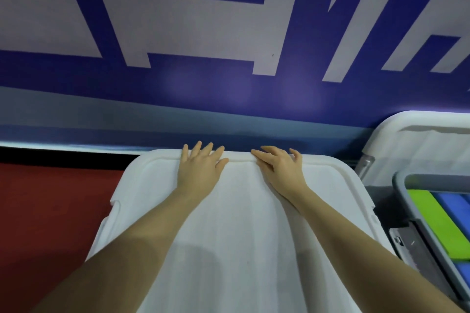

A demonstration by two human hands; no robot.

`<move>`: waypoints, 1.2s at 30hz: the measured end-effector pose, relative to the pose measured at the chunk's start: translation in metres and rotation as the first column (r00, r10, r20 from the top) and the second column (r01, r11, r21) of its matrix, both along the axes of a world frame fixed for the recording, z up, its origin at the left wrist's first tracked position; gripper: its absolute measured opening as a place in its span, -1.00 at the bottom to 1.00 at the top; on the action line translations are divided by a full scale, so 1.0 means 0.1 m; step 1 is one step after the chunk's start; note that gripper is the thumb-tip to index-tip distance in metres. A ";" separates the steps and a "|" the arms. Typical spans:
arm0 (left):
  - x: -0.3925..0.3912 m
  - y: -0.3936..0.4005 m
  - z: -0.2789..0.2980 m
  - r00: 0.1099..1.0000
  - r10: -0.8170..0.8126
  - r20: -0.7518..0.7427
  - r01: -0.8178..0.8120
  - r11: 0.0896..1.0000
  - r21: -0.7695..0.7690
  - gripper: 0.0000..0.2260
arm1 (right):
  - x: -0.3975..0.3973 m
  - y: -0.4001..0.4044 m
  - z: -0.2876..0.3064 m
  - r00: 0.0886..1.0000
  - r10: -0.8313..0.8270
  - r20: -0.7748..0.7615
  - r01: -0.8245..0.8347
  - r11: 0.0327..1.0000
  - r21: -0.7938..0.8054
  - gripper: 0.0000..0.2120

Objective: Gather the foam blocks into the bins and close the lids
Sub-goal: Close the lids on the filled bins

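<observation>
A white lid lies flat over the bin in front of me and hides what is inside. My left hand presses on the lid's far edge with straight, spread fingers. My right hand rests on the same far edge, just to the right, fingers extended. At the right stands a second, grey bin that is open, with a green foam block and blue foam blocks inside. Its white lid stands raised behind it.
A wall with a blue and white pattern rises right behind the bins. Red floor shows to the left of the closed bin. The two bins stand close side by side.
</observation>
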State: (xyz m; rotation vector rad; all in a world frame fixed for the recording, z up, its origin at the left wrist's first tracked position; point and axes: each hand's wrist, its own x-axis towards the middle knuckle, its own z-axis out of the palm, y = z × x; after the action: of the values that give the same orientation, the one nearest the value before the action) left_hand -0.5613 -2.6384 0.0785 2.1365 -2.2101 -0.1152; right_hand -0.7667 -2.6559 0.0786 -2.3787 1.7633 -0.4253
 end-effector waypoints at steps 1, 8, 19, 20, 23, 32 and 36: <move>0.01 0.00 -0.02 1.000 0.005 -0.009 -0.005 1.000 0.008 -0.57 | 0.01 0.00 -0.02 1.000 -0.017 0.013 0.017 1.000 0.006 -0.66; -0.14 0.14 0.07 0.995 0.066 0.068 -0.069 0.997 0.046 -0.52 | -0.04 0.18 0.05 0.996 -0.022 0.088 0.019 0.999 0.036 -0.61; -1.69 0.86 0.31 0.951 -0.270 -0.148 0.284 0.955 0.085 -0.50 | -1.63 1.21 0.26 0.926 -0.374 0.048 0.370 0.926 0.081 -0.56; -1.83 0.92 0.29 0.943 -0.292 -0.159 0.312 0.943 0.116 -0.50 | -1.73 1.28 0.25 0.918 -0.395 0.029 0.389 0.913 0.119 -0.52; -2.11 1.10 0.16 0.931 -0.345 -0.116 0.362 0.912 0.194 -0.49 | -1.88 1.40 0.17 0.914 -0.404 -0.032 0.401 0.888 0.225 -0.32; -2.22 1.17 -0.05 0.946 -0.322 0.035 0.311 0.935 0.171 -0.46 | -2.01 1.24 -0.10 0.969 -0.232 -0.082 0.246 0.922 0.298 -0.19; -2.24 1.20 -0.06 0.947 -0.314 0.074 0.300 0.941 0.155 -0.47 | -2.00 1.30 -0.09 0.947 -0.320 -0.009 0.310 0.910 0.277 -0.33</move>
State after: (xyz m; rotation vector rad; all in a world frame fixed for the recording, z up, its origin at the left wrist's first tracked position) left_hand -0.7855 -2.5180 0.0726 1.8776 -2.6553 -0.1931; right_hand -0.9665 -2.5259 0.0698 -1.8934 2.0458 -0.2380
